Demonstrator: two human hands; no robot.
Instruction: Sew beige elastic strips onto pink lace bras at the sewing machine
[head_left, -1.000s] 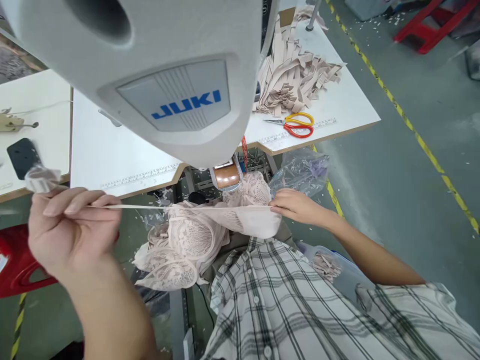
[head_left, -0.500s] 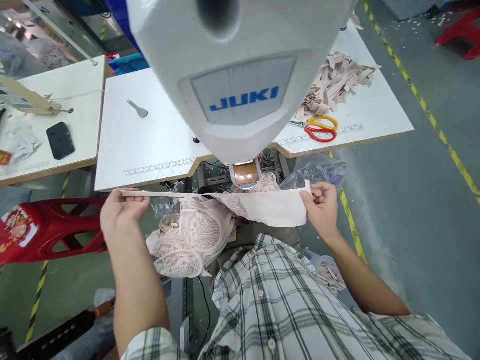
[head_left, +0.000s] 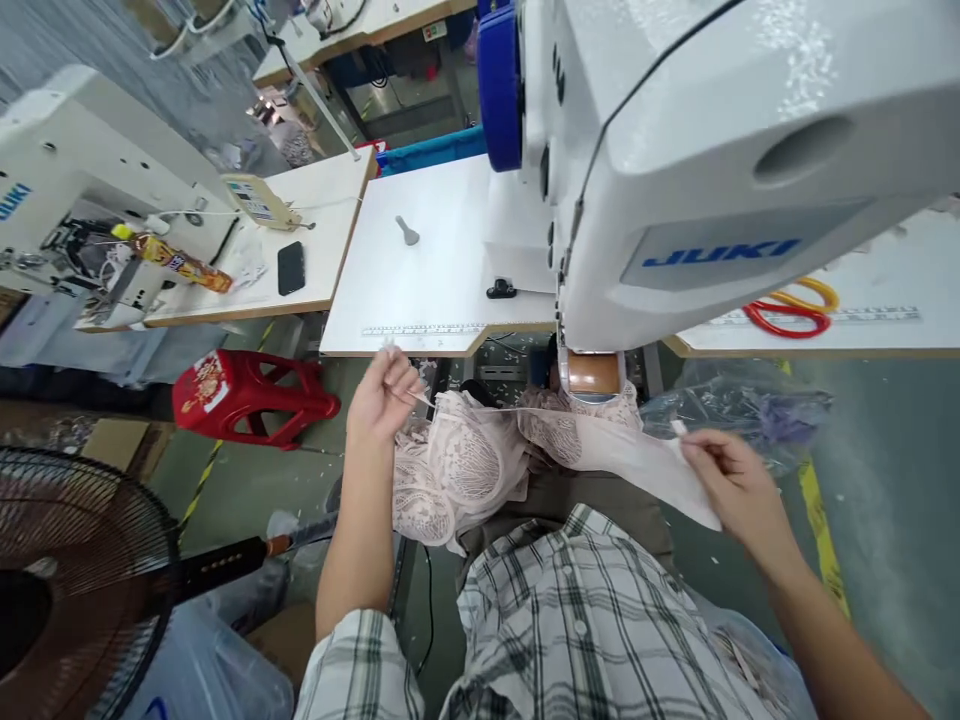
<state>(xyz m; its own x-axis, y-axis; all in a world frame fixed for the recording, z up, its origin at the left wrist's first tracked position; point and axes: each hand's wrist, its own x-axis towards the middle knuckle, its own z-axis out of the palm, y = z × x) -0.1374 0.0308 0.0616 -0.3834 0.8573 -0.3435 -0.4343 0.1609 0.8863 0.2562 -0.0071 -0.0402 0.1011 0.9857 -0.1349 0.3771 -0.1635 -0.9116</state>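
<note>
My left hand [head_left: 384,395] is closed in a pinch on the thin pale strap end of a pink lace garment [head_left: 457,470], below the edge of the white sewing table [head_left: 427,290]. My right hand [head_left: 739,485] pinches the other end of the same garment, a plain beige band [head_left: 645,465], lower and to the right. The garment hangs in my lap, over a plaid shirt [head_left: 570,620], under the head of a white JUKI sewing machine [head_left: 720,170]. A copper-coloured part [head_left: 592,372] of the machine sits just above the fabric.
Red and yellow scissors [head_left: 787,310] lie on the table to the right. A clear plastic bag [head_left: 742,410] hangs beneath it. At left: a red stool [head_left: 247,395], a fan [head_left: 67,580], a second table with a black phone [head_left: 291,267] and another machine [head_left: 67,170].
The view has swung to the left. My left hand has come inward to the table edge and my right hand has dropped lower to the right, both still pinching the garment.
</note>
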